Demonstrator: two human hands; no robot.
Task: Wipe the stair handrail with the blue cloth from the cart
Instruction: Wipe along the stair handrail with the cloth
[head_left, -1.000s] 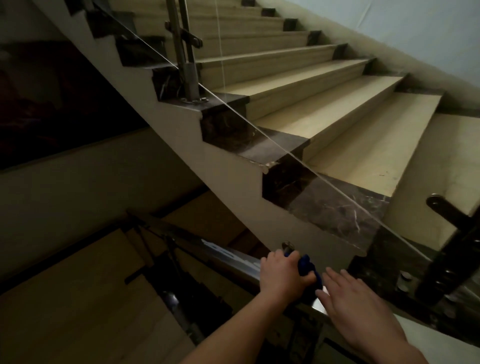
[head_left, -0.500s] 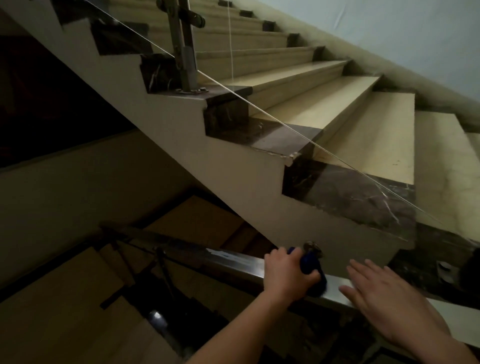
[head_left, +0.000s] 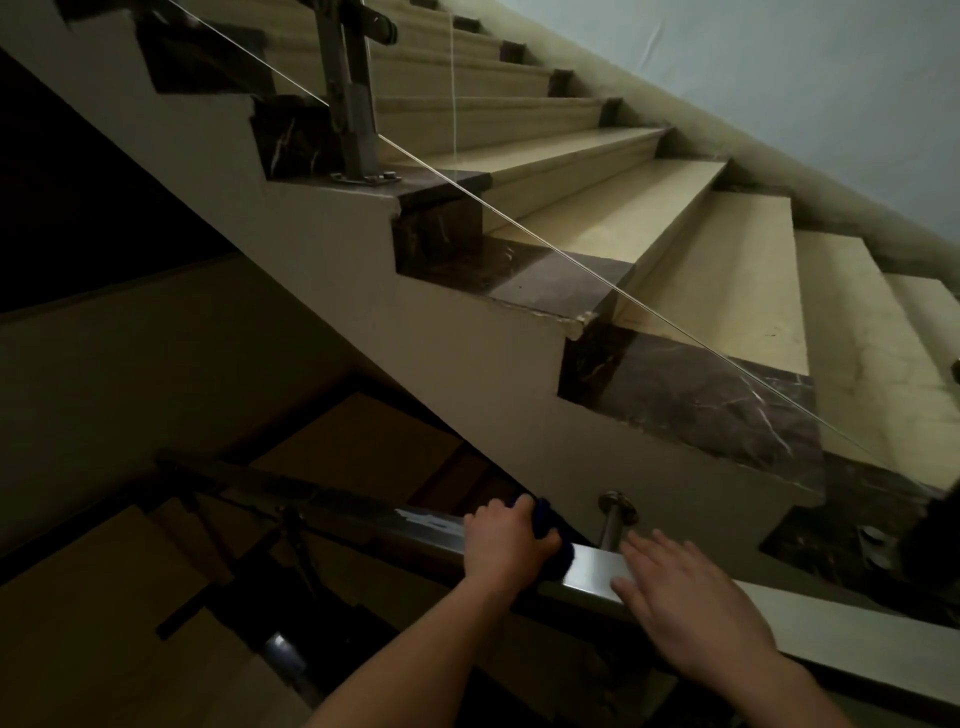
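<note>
A flat steel handrail (head_left: 597, 569) runs across the lower part of the view, sloping down to the left into the dark. My left hand (head_left: 506, 540) grips the blue cloth (head_left: 550, 538) wrapped over the rail; only a small dark blue bunch shows past the fingers. My right hand (head_left: 691, 605) lies flat on the rail a little to the right, fingers straight and spread, holding nothing.
A round steel bracket (head_left: 615, 512) ties the rail to the stair stringer between my hands. Beige steps (head_left: 717, 270) with dark marble ends climb to the upper left behind a glass panel and a steel post (head_left: 353, 93). A lower flight drops away at bottom left.
My left hand has slid the cloth leftward down the rail, away from the bracket, which now shows between my hands. The right hand stays flat on the rail. The view has shifted right.
</note>
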